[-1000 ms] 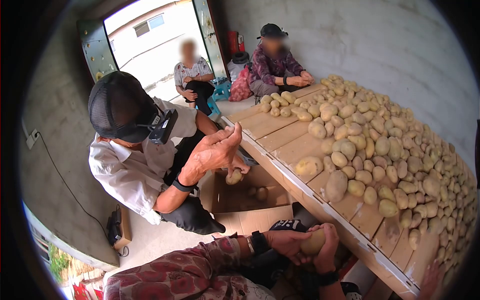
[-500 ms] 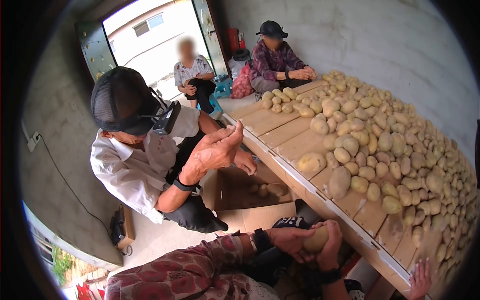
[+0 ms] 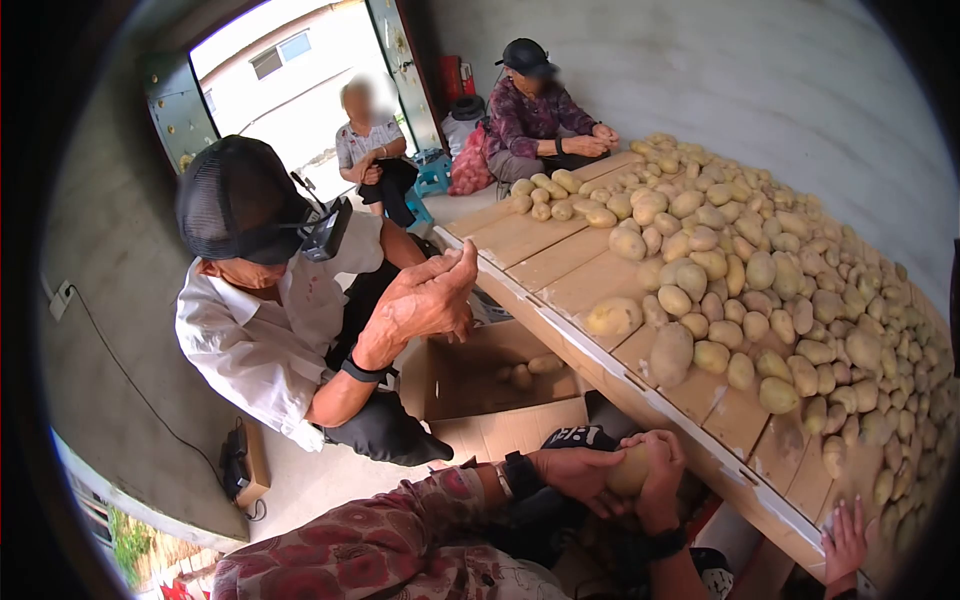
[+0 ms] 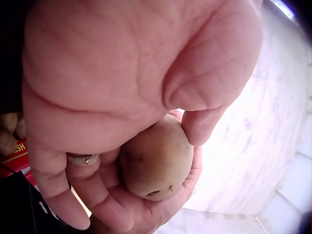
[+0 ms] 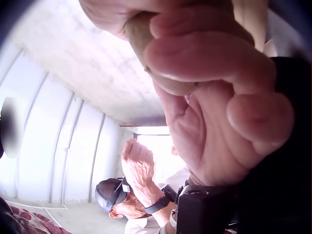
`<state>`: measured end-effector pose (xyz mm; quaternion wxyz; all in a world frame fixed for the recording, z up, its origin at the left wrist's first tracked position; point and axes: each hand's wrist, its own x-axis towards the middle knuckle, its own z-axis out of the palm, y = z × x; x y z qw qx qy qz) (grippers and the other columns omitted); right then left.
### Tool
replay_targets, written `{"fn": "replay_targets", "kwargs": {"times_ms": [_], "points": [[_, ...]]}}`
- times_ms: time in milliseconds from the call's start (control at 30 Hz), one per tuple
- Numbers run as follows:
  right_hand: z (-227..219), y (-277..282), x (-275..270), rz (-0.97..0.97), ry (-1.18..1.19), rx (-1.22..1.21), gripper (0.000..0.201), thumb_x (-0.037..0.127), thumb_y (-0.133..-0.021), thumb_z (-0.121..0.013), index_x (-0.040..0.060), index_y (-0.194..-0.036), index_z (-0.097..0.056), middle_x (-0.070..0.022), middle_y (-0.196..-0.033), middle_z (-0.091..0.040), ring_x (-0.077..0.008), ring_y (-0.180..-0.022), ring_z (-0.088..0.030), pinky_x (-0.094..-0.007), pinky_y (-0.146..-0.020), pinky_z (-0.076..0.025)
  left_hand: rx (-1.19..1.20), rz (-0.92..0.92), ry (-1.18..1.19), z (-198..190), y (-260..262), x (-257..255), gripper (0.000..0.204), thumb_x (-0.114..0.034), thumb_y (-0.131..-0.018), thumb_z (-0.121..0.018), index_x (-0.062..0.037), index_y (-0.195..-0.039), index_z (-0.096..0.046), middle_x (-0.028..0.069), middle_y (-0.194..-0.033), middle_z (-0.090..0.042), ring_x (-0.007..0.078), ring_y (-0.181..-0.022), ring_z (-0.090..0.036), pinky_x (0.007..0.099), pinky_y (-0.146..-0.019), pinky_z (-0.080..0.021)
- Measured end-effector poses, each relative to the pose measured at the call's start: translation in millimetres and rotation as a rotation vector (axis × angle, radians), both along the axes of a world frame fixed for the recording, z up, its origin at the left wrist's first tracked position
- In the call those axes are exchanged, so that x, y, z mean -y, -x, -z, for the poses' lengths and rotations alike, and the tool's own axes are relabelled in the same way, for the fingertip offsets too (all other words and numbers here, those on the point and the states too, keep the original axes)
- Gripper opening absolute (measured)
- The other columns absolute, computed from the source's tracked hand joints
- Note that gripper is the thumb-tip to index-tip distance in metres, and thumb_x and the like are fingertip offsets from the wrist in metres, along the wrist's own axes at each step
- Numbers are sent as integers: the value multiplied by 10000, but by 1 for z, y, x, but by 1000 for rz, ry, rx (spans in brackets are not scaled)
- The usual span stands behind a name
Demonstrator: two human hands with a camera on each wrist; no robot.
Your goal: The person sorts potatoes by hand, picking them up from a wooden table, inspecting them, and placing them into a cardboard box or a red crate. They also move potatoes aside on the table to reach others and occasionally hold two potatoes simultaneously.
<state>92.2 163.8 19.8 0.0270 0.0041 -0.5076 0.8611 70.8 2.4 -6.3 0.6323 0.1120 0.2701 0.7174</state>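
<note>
Between my two hands, low in the head view, is a rounded brown potato [image 3: 628,474]. My left hand [image 3: 578,477] holds it from one side, with a dark band at the wrist. My right hand [image 3: 662,482] grips the other side, fingers bent over it. In the left wrist view the potato [image 4: 158,158] shows small dark marks near its lower end. There my left thumb lies against it, a ring is on one finger, and my right hand [image 4: 165,214] cups it from behind. The right wrist view shows only part of the potato [image 5: 170,85] among fingers.
A wooden tabletop [image 3: 570,265] on my right bears a large heap of potatoes [image 3: 770,270]. Another hand [image 3: 847,540] rests at its near edge. Opposite, a person in a white shirt [image 3: 240,340] sits by a cardboard box [image 3: 510,415] with several potatoes inside. Two more people sit farther back.
The person opposite has let a potato go into the box and drawn that hand back. A hand has come over the table at the right. My hands keep holding the potato.
</note>
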Motion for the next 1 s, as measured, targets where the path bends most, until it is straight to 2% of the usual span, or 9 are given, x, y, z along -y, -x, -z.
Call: {"fn": "replay_targets", "kwargs": {"times_ms": [100,233,433,600,633,700,933,967,1000], "points": [[-8,-3,-7,19,-305,-153,93,78,-877,-510,-6,-844,-531,-118,-806,-632,-167,-777,-602,-305,-750,-494,-27,29,-16,3,1,-1,669,-569,-920,-371,-28,-1315,-394,134,-1225,-519,238,-1104,-539,373,-920,-449],[-14,-10,-14,-6,-386,-196,92,80,-874,-538,-8,-892,-559,-107,-844,-659,-158,-810,-618,-285,-753,-495,-16,-10,1,-3,0,-2,666,-548,-903,-442,-37,-1327,-387,142,-1237,-511,258,-1133,-512,400,-988,-386],[7,-3,-23,-81,-222,-131,140,146,-908,-550,14,-953,-557,-77,-903,-642,-116,-834,-584,-273,-763,-490,-38,-47,58,-13,-2,-4,593,-509,-872,-538,-84,-1267,-415,79,-1050,-532,181,-919,-536,369,-881,-438],[-29,-27,-56,-94,-740,-191,284,215,-885,-606,45,-1100,-535,-55,-1004,-589,-110,-885,-561,-266,-771,-483,-56,-173,91,-19,-7,-10,527,-461,-918,-486,-134,-1313,-363,55,-1038,-530,163,-873,-522,402,-868,-441],[-32,-30,-62,-94,-747,-181,284,215,-885,-606,45,-1100,-535,-55,-1004,-589,-110,-885,-561,-266,-771,-483,-47,-169,85,-16,-5,-11,527,-461,-918,-486,-134,-1313,-363,55,-1038,-530,163,-873,-522,402,-868,-441],[-28,-39,-64,-117,-450,181,324,240,-888,-609,58,-1145,-535,-43,-1028,-577,-102,-889,-557,-254,-723,-505,-150,-205,4,-7,-3,-6,517,-424,-938,-464,-162,-1357,-309,45,-1024,-533,157,-868,-522,404,-867,-443],[-26,-25,-61,-169,-527,210,272,263,-937,-509,81,-1120,-595,-16,-957,-590,-74,-715,-559,-206,-544,-451,-110,-162,-69,-13,-6,9,566,-374,-961,-436,-199,-1437,-185,117,-1162,-544,209,-1040,-553,397,-927,-434],[-22,-14,-64,-82,-438,214,278,275,-941,-510,80,-1116,-602,-9,-939,-595,-65,-645,-551,-202,-525,-432,-103,-163,-62,-14,-8,14,566,-374,-961,-436,-199,-1437,-185,117,-1162,-544,209,-1040,-553,397,-927,-434],[-38,-5,-64,23,-240,246,304,293,-942,-523,68,-1131,-599,-16,-961,-585,-79,-718,-566,-216,-559,-473,-93,-175,-67,-18,-9,16,568,-368,-960,-440,-205,-1440,-183,126,-1189,-530,220,-1054,-547,397,-934,-429]]}}
